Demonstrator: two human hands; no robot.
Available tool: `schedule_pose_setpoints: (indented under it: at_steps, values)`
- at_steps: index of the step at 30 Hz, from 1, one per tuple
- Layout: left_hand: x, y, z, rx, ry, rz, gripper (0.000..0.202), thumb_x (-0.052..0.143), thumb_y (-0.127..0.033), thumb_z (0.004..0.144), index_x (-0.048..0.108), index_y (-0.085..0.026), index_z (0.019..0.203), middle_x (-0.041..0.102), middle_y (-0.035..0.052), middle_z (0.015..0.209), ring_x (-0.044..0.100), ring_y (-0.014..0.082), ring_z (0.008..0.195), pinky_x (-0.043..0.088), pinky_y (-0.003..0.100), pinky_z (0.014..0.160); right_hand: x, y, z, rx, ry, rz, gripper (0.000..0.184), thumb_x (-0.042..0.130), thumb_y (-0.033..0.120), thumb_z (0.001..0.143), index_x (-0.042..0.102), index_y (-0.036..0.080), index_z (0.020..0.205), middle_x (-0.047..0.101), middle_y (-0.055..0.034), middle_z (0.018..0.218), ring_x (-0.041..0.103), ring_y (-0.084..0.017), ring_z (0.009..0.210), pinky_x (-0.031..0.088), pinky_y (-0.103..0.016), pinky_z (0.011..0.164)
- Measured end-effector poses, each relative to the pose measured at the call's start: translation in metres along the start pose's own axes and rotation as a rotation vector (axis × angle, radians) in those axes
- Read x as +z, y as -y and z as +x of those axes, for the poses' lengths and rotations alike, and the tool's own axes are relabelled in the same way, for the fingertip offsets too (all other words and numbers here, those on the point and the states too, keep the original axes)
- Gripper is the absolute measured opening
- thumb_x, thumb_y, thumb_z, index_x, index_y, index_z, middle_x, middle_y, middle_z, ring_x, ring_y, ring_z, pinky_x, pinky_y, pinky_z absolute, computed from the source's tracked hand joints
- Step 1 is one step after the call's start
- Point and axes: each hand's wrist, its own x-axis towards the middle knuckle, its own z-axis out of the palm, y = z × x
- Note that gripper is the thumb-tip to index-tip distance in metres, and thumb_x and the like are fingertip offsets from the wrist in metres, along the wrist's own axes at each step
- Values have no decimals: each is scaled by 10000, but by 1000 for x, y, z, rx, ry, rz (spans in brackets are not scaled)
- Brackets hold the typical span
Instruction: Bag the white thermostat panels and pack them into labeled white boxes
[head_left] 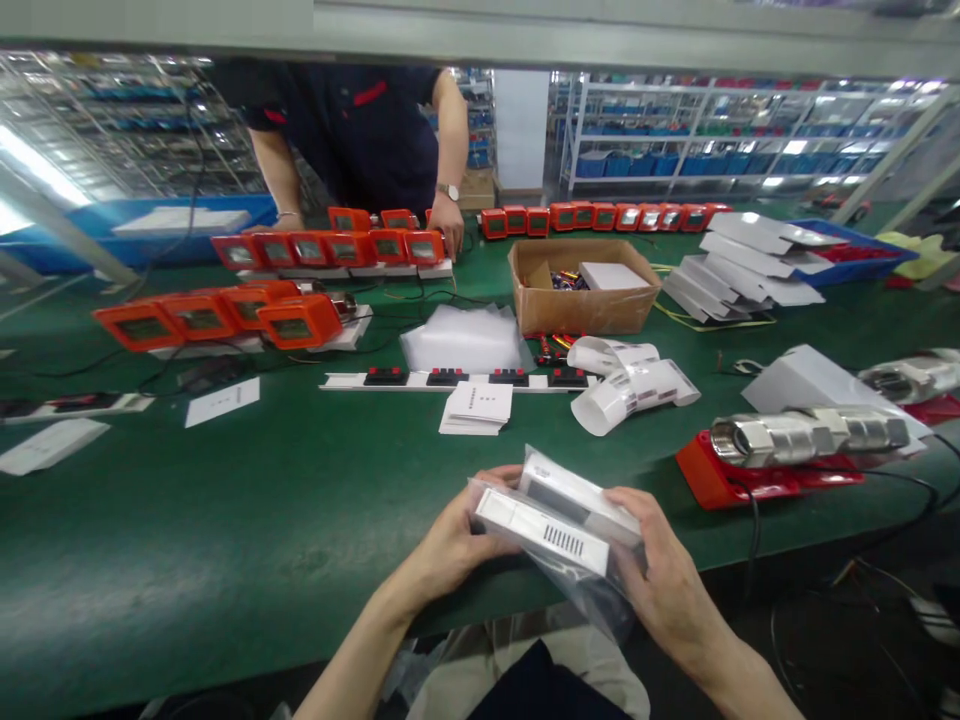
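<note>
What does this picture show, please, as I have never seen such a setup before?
This is no machine but a person working bare-handed, pictured by a single camera worn on the head, looking forward and down. The left hand and right hand together hold two white box-like pieces and clear plastic. On the green table lie orange-framed units, a stack of white cards, a cardboard box and, to the right, metal fittings. Across it, another person's hand is at some orange-framed units.
</note>
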Motion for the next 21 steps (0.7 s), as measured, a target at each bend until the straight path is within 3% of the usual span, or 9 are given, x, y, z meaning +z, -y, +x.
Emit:
schedule_pose_setpoints:
  at_steps: [4, 8, 12, 17, 21]
  values:
    - [-11, 2, -3, -119, -115, -20, 460, 758, -331, 692, 540, -171, 1064, 658, 37, 1004, 594, 192, 911, 441, 283, 821, -2, -7, -1, 113, -126, -67, 361, 488, 208, 913, 410, 231, 1264, 522, -76, 1182, 528, -209, 1095, 446, -345, 965]
    - [-17, 5, -2, -315, -206, -56, 467, 749, -421, 680, 572, -139, 1008, 681, 71, 959, 623, 192, 812, 468, 272, 709, -6, -13, 1, 197, -263, -135, 355, 533, 250, 887, 451, 226, 1232, 556, -83, 1137, 576, -233, 1011, 496, -373, 884]
    - [-14, 5, 0, -438, -278, -105, 374, 687, -390, 736, 562, -121, 964, 665, 64, 833, 593, 141, 637, 439, 226, 533, -5, -6, 7, 150, -321, -132, 359, 545, 251, 882, 459, 229, 1230, 569, -101, 1123, 591, -251, 1013, 514, -387, 855]
    - [-6, -13, 2, -513, -257, -242, 401, 651, -336, 756, 524, -154, 1089, 620, 31, 794, 569, 135, 606, 492, 248, 486, 6, 6, 13, -76, -103, 102, 400, 459, 117, 893, 427, 264, 1264, 575, -77, 1203, 540, -220, 1164, 449, -392, 995]
    - [-2, -25, -1, -525, -247, -330, 439, 662, -350, 755, 500, -186, 1128, 582, 16, 776, 582, 139, 641, 530, 251, 491, 8, 6, 24, -59, 120, 292, 408, 443, 111, 887, 426, 272, 1261, 575, -32, 1235, 502, -192, 1218, 250, -442, 1144]
